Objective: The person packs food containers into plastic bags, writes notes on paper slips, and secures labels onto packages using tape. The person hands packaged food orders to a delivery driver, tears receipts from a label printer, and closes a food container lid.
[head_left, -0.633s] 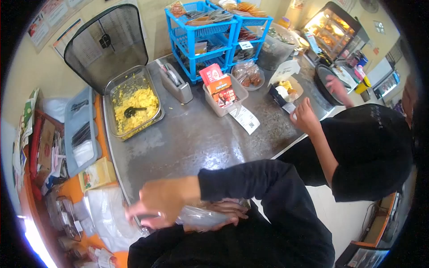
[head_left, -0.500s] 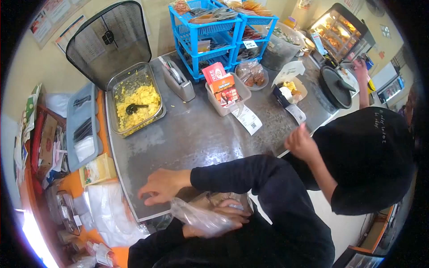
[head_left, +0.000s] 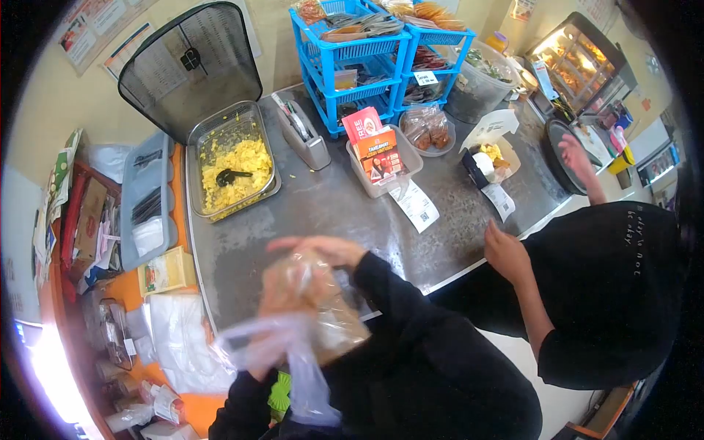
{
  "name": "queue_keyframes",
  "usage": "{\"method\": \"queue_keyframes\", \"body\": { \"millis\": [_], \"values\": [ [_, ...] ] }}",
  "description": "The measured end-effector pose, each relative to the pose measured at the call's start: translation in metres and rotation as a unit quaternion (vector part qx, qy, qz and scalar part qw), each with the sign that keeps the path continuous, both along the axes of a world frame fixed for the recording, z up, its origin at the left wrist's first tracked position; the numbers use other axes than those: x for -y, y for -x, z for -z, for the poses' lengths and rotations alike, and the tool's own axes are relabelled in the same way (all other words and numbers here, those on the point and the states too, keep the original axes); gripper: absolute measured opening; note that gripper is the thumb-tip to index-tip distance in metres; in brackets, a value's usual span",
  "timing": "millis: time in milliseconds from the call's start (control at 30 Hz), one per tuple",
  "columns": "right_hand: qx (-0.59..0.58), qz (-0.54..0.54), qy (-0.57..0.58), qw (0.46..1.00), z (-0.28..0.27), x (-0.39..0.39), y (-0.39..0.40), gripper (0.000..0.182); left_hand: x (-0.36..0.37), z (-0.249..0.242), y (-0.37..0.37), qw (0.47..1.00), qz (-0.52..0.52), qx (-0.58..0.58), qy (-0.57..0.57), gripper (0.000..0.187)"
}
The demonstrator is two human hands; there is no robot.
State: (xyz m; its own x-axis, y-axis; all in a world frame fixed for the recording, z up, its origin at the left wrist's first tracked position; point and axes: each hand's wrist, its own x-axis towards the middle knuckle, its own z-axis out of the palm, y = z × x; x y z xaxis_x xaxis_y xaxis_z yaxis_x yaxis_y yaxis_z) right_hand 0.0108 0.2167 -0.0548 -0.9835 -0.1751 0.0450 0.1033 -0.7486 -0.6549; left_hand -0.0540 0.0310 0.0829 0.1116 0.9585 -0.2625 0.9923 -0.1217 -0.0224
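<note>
A brown package in clear plastic [head_left: 339, 323] is held in front of my body, over the near edge of the counter. My left hand [head_left: 282, 293], smeared by motion, grips its left side, and plastic covers part of the fingers. A thin whitish plastic bag [head_left: 308, 378] hangs from around my left wrist. My right hand [head_left: 330, 251] is at the top of the package with its fingers stretched out to the left. Whether it presses on the package is blurred.
On the metal counter [head_left: 242, 249] stand a tray of yellow food [head_left: 246, 165], a tape dispenser [head_left: 308, 139], a tub with leaflets [head_left: 381, 165], an open food box [head_left: 491, 161] and blue racks [head_left: 352, 66]. At the right stands a co-worker in black [head_left: 601, 293]. Plastic bags [head_left: 183, 345] lie left.
The package has come up from against my body, with the whitish bag now hanging below. My right hand has moved up and right to it. The co-worker's far hand has come nearer.
</note>
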Motion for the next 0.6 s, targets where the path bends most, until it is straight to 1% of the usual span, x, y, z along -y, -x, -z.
{"method": "queue_keyframes", "body": {
  "millis": [33, 67, 100, 167, 200, 233, 267, 300, 333, 367, 400, 433, 467, 500, 533, 567, 600],
  "values": [
    [-0.005, 0.057, 0.056, 0.997, -0.005, -0.01, -0.022, 0.068, -0.002, 0.006, 0.015, 0.996, -0.007, -0.079, -0.036, 0.058],
    [0.01, 0.106, 0.073, 0.992, -0.011, -0.015, -0.041, 0.074, -0.005, 0.029, 0.033, 0.984, -0.009, -0.137, -0.112, 0.055],
    [0.003, 0.144, -0.023, 0.989, -0.016, -0.015, -0.061, 0.076, -0.008, 0.056, 0.053, 0.963, -0.009, -0.194, -0.188, 0.053],
    [-0.011, 0.215, -0.215, 0.953, -0.022, 0.004, -0.097, 0.081, -0.021, 0.064, 0.06, 0.959, -0.063, -0.169, -0.217, 0.052],
    [0.01, 0.167, -0.147, 0.975, -0.021, 0.021, -0.105, 0.091, -0.026, 0.065, 0.061, 0.956, -0.091, -0.157, -0.232, 0.051],
    [0.038, 0.187, -0.328, 0.925, -0.002, 0.043, -0.107, 0.091, -0.031, 0.064, 0.056, 0.96, -0.112, -0.134, -0.221, 0.05],
    [0.04, 0.242, -0.38, 0.892, 0.008, 0.074, -0.111, 0.084, -0.035, 0.068, 0.049, 0.954, -0.177, 0.113, -0.215, 0.051],
    [0.052, 0.243, -0.406, 0.879, 0.015, 0.104, -0.11, 0.083, -0.037, 0.076, 0.042, 0.885, -0.232, 0.352, -0.197, 0.052],
    [0.065, 0.207, -0.381, 0.899, 0.02, 0.128, -0.105, 0.086, -0.033, 0.081, 0.035, 0.879, -0.245, 0.368, -0.181, 0.053],
    [0.042, 0.24, -0.453, 0.858, 0.025, 0.15, -0.096, 0.077, -0.029, 0.085, 0.027, 0.871, -0.258, 0.383, -0.165, 0.055],
    [0.064, 0.203, -0.438, 0.873, 0.029, 0.155, -0.086, 0.073, -0.009, 0.104, 0.024, 0.916, -0.273, 0.282, -0.08, 0.056],
    [0.079, 0.157, -0.425, 0.888, 0.032, 0.157, -0.075, 0.068, 0.013, 0.123, 0.021, 0.949, -0.264, 0.174, 0.01, 0.058],
    [0.067, 0.122, -0.411, 0.901, 0.04, 0.158, -0.065, 0.063, 0.039, 0.184, 0.029, 0.927, -0.287, 0.178, 0.162, 0.06],
    [0.055, 0.088, -0.397, 0.912, 0.047, 0.158, -0.054, 0.059, 0.037, 0.172, 0.027, 0.95, -0.261, 0.121, 0.124, 0.061],
    [0.025, 0.075, -0.382, 0.921, 0.056, 0.149, -0.049, 0.054, 0.034, 0.16, 0.025, 0.966, -0.238, 0.06, 0.085, 0.061],
    [-0.055, 0.089, -0.439, 0.892, 0.043, 0.141, -0.053, 0.049, 0.027, 0.156, 0.027, 0.974, -0.221, 0.046, -0.019, 0.06],
    [-0.086, -0.022, -0.495, 0.864, 0.018, 0.132, -0.049, 0.043, 0.02, 0.153, 0.029, 0.971, -0.202, 0.026, -0.127, 0.059]
  ]
}}
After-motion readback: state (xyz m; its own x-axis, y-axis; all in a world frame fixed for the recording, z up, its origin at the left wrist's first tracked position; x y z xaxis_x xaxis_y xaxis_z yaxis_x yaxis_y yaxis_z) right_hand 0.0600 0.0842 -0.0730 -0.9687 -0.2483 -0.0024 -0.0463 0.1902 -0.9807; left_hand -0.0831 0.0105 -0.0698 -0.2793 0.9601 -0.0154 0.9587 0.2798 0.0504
